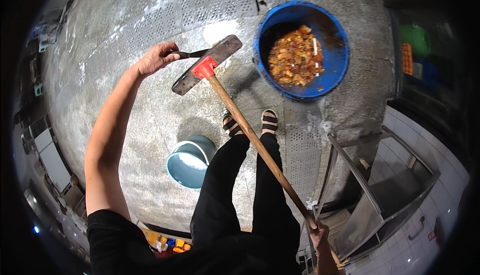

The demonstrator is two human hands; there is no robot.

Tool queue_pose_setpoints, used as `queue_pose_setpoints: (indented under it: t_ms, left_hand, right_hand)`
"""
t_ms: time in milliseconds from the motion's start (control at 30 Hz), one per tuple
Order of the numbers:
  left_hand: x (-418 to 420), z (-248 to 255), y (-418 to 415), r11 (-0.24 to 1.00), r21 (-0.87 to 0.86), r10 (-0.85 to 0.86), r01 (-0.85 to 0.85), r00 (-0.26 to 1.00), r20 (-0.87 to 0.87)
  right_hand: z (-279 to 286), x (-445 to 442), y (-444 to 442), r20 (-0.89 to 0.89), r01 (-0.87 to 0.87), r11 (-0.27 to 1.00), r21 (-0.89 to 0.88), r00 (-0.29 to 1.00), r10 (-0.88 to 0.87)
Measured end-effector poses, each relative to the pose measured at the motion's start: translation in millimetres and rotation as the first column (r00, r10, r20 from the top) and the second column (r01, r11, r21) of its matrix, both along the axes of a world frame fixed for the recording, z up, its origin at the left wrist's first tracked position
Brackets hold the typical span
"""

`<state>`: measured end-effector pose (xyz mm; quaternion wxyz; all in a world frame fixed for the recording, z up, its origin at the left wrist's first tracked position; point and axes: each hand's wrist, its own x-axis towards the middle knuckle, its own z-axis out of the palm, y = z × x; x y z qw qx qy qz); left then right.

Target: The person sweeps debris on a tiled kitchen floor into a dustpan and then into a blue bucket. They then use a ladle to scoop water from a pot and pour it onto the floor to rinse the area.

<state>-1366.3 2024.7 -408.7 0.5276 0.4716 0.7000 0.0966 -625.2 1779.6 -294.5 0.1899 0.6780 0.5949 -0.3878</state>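
My left hand (159,58) grips the dark handle of a blade-like tool (197,53), whose far end lies at the head of a long-handled floor squeegee or scraper (224,49). That head is dark and worn, with a red bracket (204,67). Around the lower end of its wooden pole (258,145) my right hand (318,234) is closed. The pole slants across above my legs. To the right of the head stands a blue barrel (339,72) partly filled with food waste (294,59). Below it, left of my legs, is a teal bucket (174,155) with a pale handle.
Wet stone floor (150,125) surrounds my feet, crossed by perforated drain covers (221,3), with a dark gap between two at the top. A metal frame and steel cabinet (360,233) stand at lower right beside a white tiled wall (405,125). Kitchen equipment lines the left edge.
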Motion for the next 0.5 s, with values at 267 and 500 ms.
queue_pose_setpoints:
  t_ms: [267,500]
  left_hand:
    - [107.9,56.7,89.6,0.930,0.253,-0.193,0.267,0.940,-0.281]
    - [162.1,43.7,112.3,0.912,0.266,-0.157,0.312,0.865,-0.477]
  right_hand:
    - [104.8,38.9,-44.2,0.216,0.050,0.999,0.006,0.975,-0.050]
    - [112.9,40.6,-35.6,0.260,0.154,0.986,-0.059,0.956,-0.134]
